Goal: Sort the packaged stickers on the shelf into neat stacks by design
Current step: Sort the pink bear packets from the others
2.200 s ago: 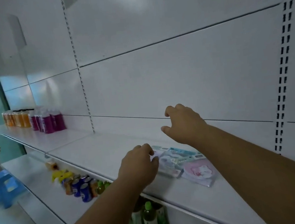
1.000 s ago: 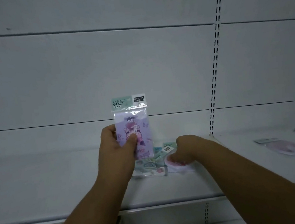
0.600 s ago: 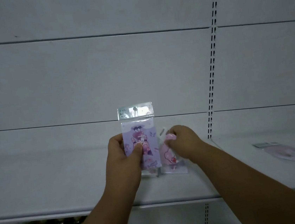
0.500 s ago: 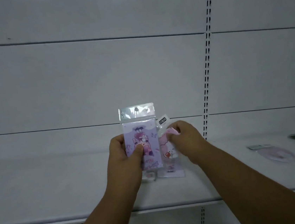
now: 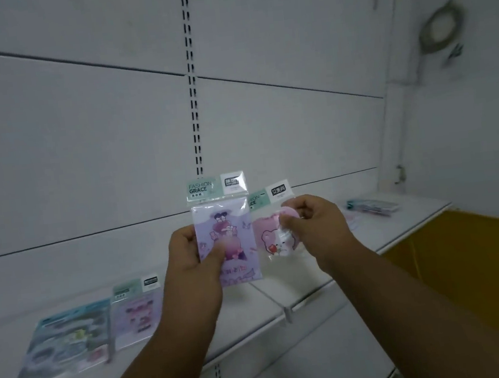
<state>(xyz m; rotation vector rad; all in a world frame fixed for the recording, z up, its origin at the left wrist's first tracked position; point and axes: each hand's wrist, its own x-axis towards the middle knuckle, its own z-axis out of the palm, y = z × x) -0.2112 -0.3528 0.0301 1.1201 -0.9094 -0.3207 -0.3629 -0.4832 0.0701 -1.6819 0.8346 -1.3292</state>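
The left hand [image 5: 194, 257] pinches a purple pack [image 5: 226, 238] upright; the right hand [image 5: 314, 225] pinches a pink pack [image 5: 274, 242] beside it. A matching purple pack [image 5: 137, 316] lies flat on the shelf [image 5: 255, 306] down-left, nearest the left hand, beside a blue pack [image 5: 63, 343]. More packs [image 5: 371, 206] lie far right.

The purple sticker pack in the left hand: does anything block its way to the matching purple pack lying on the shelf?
Nothing visible does. The purple sticker pack has free air down-left to the matching pack.
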